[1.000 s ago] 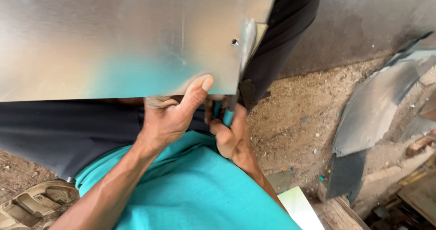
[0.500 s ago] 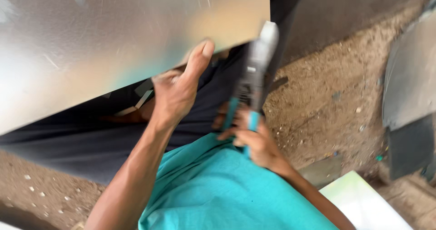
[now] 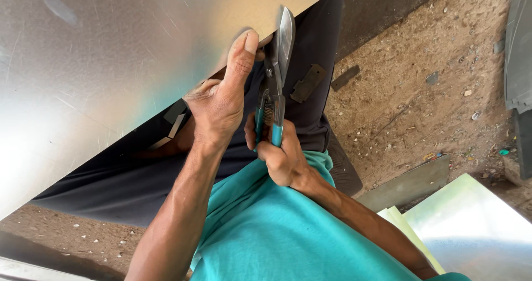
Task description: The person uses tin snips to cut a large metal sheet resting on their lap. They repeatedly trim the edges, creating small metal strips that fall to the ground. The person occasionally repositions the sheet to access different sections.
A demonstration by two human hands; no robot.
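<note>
The right hand (image 3: 280,156) wraps its fingers tight around the teal handles of the tin snips (image 3: 275,78), a closed grip low on the tool. The snips point up and away from the body, their grey blades meeting the near edge of the metal sheet (image 3: 111,65). The left hand (image 3: 219,101) pinches that same edge just beside the blades: the thumb lies flat on the top face, the fingers are hidden beneath. The sheet is large and shiny, tilted across the lap over dark trousers (image 3: 111,175). A teal shirt (image 3: 277,231) fills the lower centre. Beyond the legs lies bare dirt ground (image 3: 421,92). More pale metal sheets (image 3: 471,225) lie at the lower right.
</note>
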